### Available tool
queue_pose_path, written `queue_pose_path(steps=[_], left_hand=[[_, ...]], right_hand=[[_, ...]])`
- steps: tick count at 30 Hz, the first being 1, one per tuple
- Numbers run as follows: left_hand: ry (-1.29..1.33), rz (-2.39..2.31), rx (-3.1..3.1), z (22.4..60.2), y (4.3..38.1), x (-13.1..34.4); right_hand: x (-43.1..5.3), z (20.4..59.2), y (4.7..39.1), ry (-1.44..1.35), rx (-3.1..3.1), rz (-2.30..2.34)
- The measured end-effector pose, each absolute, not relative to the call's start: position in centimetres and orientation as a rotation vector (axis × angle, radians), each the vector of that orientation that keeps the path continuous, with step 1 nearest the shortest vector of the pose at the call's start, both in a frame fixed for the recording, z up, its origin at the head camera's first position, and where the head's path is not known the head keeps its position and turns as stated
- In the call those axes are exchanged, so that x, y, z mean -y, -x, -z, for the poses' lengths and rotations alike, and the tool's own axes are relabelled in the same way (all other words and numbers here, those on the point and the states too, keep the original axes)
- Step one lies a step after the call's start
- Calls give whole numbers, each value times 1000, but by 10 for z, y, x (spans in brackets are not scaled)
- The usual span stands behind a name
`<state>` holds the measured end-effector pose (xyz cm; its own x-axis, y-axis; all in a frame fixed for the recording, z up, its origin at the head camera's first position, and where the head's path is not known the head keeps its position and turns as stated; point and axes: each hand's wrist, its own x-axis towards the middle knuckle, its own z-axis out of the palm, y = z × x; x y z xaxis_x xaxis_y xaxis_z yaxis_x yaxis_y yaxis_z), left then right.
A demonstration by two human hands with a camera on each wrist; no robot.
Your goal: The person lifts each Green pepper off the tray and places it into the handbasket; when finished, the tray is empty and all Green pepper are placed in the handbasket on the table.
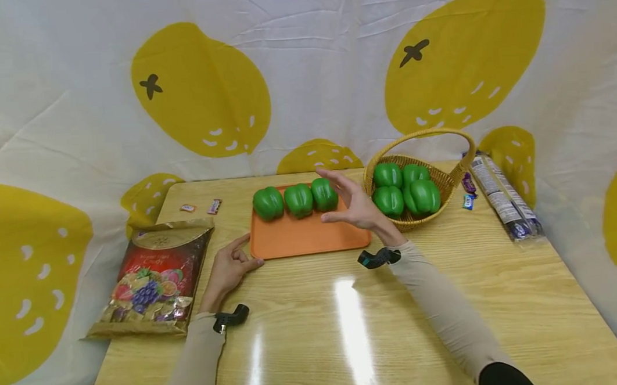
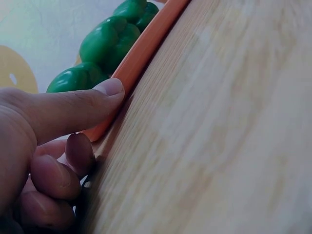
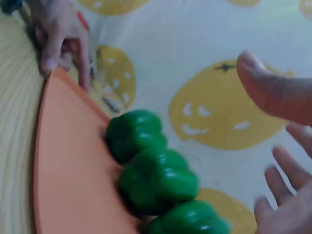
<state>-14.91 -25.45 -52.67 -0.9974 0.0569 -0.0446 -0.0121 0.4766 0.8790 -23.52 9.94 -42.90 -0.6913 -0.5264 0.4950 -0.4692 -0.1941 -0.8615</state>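
Observation:
At its near left corner, my left hand (image 1: 230, 269) holds the orange tray (image 1: 311, 242) between thumb and index finger. In the left wrist view the thumb (image 2: 97, 97) presses on the tray's rim, and the other fingers are curled. Three green bell peppers (image 1: 298, 200) stand in a row along the tray's far side. My right hand (image 1: 359, 207) is over the tray's right part, thumb and fingers spread wide and nothing in its grasp. Its fingers are close beside the rightmost pepper (image 1: 323, 194). In the right wrist view, space shows between this hand and the peppers.
A wicker basket (image 1: 444, 179) with a tall handle stands right of the tray, holding several green bell peppers (image 1: 421, 197). A fruit-printed candy bag (image 1: 151, 282) lies at left. Small wrapped candies (image 1: 215, 206) and a long plastic package (image 1: 505, 197) lie near the table's edges.

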Motion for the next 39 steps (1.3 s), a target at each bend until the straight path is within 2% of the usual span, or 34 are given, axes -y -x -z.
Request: queue_pose_path(steps=[5, 9, 20, 25, 28, 32, 36, 39], left_hand=[[-54, -1559, -2650, 524, 150, 250], [-58, -1546, -2665, 521, 151, 250], [-40, -1565, -2637, 517, 151, 249], [-17, -1569, -2618, 521, 149, 250], [-15, -1577, -2609, 525, 147, 250], [-17, -1571, -2622, 527, 147, 251], [-11, -1550, -2643, 525, 147, 252], [-12, -1544, -2649, 524, 147, 252]], right_hand=[[-97, 438, 241, 929, -2300, 1944], [-102, 443, 246, 803, -2393, 1853], [-105, 488, 273, 730, -2510, 1806], [-100, 487, 267, 714, -2763, 1596], [-102, 471, 250, 794, -2813, 1547], [-116, 425, 223, 1115, -2716, 1634], [-148, 379, 203, 1361, -2500, 1776], [-180, 358, 196, 1373, -2368, 1881]])
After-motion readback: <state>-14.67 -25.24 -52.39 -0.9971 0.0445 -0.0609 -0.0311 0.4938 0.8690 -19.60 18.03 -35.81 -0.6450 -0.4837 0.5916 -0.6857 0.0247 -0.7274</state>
